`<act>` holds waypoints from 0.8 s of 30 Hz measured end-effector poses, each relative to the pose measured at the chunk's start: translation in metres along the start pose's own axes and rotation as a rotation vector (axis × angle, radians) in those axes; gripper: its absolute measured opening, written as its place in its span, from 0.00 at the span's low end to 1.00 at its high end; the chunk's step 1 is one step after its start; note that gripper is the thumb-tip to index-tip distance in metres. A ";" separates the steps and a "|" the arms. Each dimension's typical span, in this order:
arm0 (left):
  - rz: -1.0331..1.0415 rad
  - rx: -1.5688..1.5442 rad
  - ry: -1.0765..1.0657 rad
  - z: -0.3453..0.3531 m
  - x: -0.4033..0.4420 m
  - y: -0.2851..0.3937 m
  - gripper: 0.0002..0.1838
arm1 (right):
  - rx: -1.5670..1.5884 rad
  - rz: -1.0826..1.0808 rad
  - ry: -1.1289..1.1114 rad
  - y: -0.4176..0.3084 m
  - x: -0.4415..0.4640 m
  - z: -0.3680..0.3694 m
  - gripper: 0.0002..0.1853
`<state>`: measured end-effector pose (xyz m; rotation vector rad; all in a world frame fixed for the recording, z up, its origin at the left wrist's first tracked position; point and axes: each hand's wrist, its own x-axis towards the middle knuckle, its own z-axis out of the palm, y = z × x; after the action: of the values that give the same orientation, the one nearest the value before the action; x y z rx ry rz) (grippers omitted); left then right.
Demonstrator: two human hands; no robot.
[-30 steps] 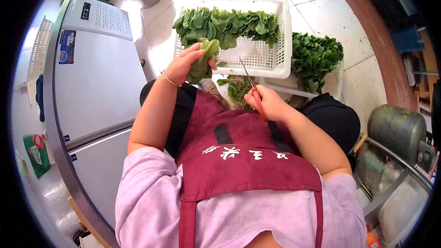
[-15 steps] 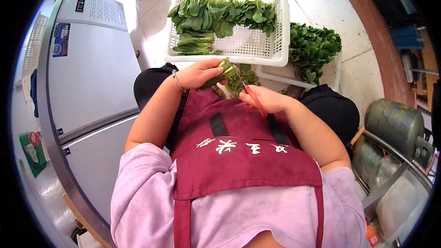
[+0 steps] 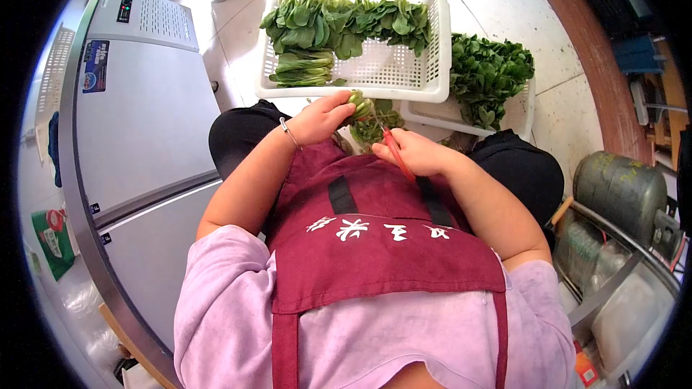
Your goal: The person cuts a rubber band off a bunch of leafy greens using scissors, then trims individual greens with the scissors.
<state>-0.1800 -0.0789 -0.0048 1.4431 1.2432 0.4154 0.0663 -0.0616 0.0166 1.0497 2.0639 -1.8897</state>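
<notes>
Left hand point(image 3: 324, 118): your fingers curl snugly around the greens point(image 3: 360, 105), your side of the basket point(image 3: 353, 94), stem-end toward the scissors point(image 3: 393, 146), probably for easy reach
Right hand point(image 3: 412, 153): fingers wrapped round the red handles, can't tell if they're spread
Vs a second ago: greens and scissors way closer together

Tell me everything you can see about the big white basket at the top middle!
The plastic-looking basket is white, rectangular and shallow, open on top, with a smooth rim and rows of holes in its bottom and walls. It sits beyond the person's knees. Leafy greens line its far side, and a bunch with pale stems lies at the near left. The left hand is close to its near rim; I can't tell if they touch.
</notes>
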 end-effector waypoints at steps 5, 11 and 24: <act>-0.036 0.139 0.006 0.001 -0.004 0.010 0.17 | -0.017 0.005 -0.010 0.002 0.002 0.001 0.33; -0.007 0.350 -0.013 0.006 -0.006 0.009 0.17 | -0.016 -0.036 -0.010 0.000 0.001 0.002 0.31; -0.033 0.355 -0.161 -0.005 -0.010 -0.007 0.20 | 0.090 0.108 -0.109 0.004 0.006 0.014 0.35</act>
<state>-0.1906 -0.0861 -0.0063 1.7147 1.2494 0.0523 0.0593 -0.0723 0.0072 1.0308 1.8421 -1.9560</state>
